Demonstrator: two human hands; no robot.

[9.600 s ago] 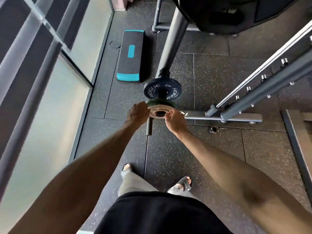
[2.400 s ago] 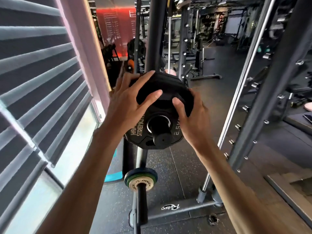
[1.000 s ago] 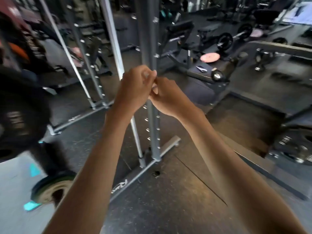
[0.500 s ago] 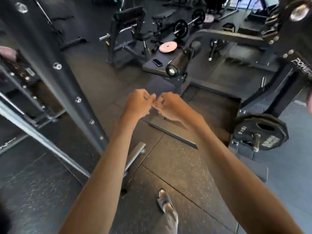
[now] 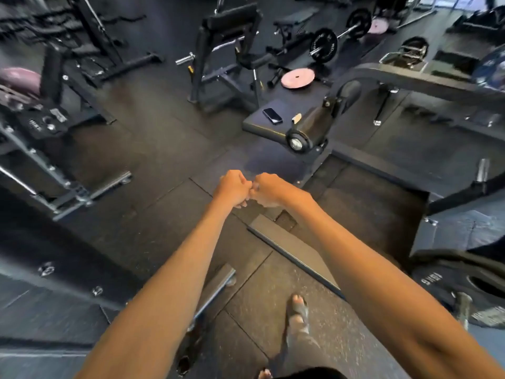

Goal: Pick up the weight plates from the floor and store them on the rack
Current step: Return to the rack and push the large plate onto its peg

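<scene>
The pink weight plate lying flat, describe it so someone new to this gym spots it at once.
Find the black padded bench with a phone on it, in the upper middle of the head view. Just beyond it the pink weight plate lies flat. Unlike the black plates upright on the barbell behind, it is pale pink and loose.

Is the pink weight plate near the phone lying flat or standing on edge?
Lying flat: the pink plate shows its full round face and centre hole.
</scene>
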